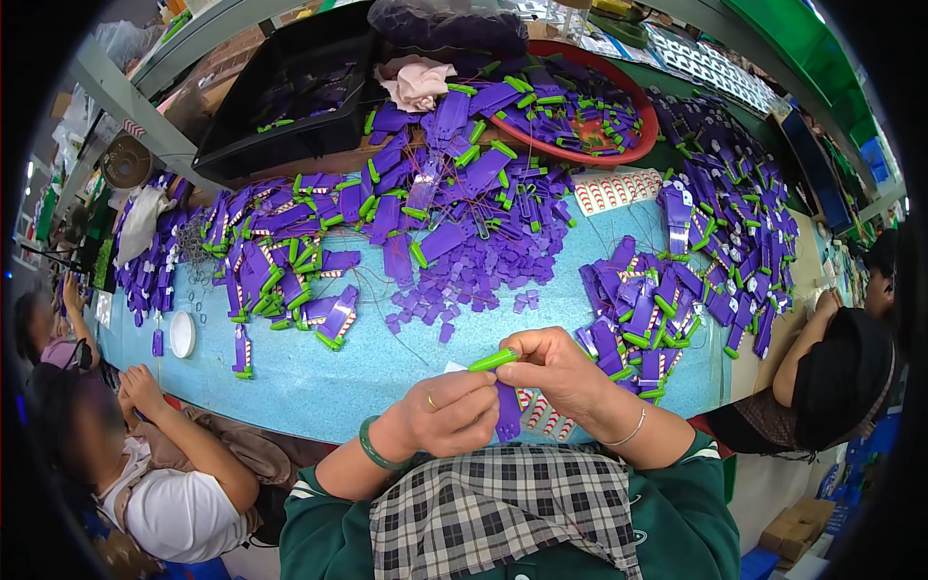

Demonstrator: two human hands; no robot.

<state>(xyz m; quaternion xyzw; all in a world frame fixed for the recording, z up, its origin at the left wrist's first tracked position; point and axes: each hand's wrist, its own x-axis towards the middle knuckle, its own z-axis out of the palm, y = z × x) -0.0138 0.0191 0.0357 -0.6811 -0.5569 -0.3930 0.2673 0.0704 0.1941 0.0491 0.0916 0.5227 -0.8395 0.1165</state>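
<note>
Close to my body, at the table's near edge, both my hands work on one flat purple plastic piece (pixel 507 414) with a bright green end cap (pixel 493 360). My left hand (pixel 449 411) is closed, pinching the piece by the green part. From the other side my right hand (pixel 561 372) grips it with thumb and fingers. A strip with red and white stripes shows on the piece below my right thumb. Beside it, partly under my right wrist, lies a sheet of striped red and white stickers (pixel 549 421).
Purple and green pieces lie heaped at left (pixel 275 251), middle (pixel 459 164) and right (pixel 725 242). Small purple chips (pixel 474 275) spread before the middle heap. Behind stand a black crate (pixel 290 155) and a red basin (pixel 580 156). A white lid (pixel 183 333) lies left. People sit at both sides.
</note>
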